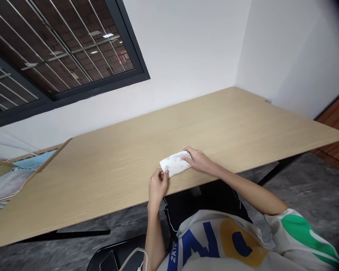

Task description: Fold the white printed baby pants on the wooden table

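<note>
A flat white rectangle with small printed figures, which looks like folded cloth, lies near the table's front edge. At its near left corner my left hand is closed, with the thumb on the corner and the fingers curled. My right hand holds the right end, its thumb on top and its fingers over the far edge. Part of that right end is hidden under my right hand.
The wooden table runs to the white wall, below a barred window. At the left, an open box holds blue and whitish items. A black chair with a dark flat object and a white cable stands below the table.
</note>
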### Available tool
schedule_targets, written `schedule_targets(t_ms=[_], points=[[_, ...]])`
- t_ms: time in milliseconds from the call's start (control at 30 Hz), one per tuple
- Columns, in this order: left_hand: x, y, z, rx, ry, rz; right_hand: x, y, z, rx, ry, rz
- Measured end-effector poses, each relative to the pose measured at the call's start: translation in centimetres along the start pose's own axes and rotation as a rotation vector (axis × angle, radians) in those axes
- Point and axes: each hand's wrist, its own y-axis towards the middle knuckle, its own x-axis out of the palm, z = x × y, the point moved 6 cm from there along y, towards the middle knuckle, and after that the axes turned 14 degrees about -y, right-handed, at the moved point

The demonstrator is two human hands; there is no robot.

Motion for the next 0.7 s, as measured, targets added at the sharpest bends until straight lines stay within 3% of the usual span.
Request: schedule_targets(t_ms=[133, 267, 367, 467, 567, 700], points=[[0.4, 0.3, 0.0, 0.005, 0.217, 0.084, 1.1, 0.5, 0.2, 0.022, -0.203, 0.140], [0.8, -0.1, 1.6, 0.208, 0.345, 0.204, 1.3, 0.2, -1.2, -0.076, -0.399, 0.221], [2.6, -0.2, 2.9, 0.376, 0.328, 0.102, 1.9, -0.1, -3.1, -0.305, -0.409, 0.169], [5.0, 0.0, 2.9, 0.349, 0.341, -0.066, 3.2, -0.5, -3.8, -0.478, -0.417, 0.089], [6.5, 0.3, 2.1, 0.225, 0.417, -0.171, 4.4, -0.6, -2.7, -0.476, -0.441, 0.030], [6.4, 0.2, 1.2, 0.147, 0.497, -0.212, 5.0, -0.6, -1.0, -0.427, -0.445, -0.036]])
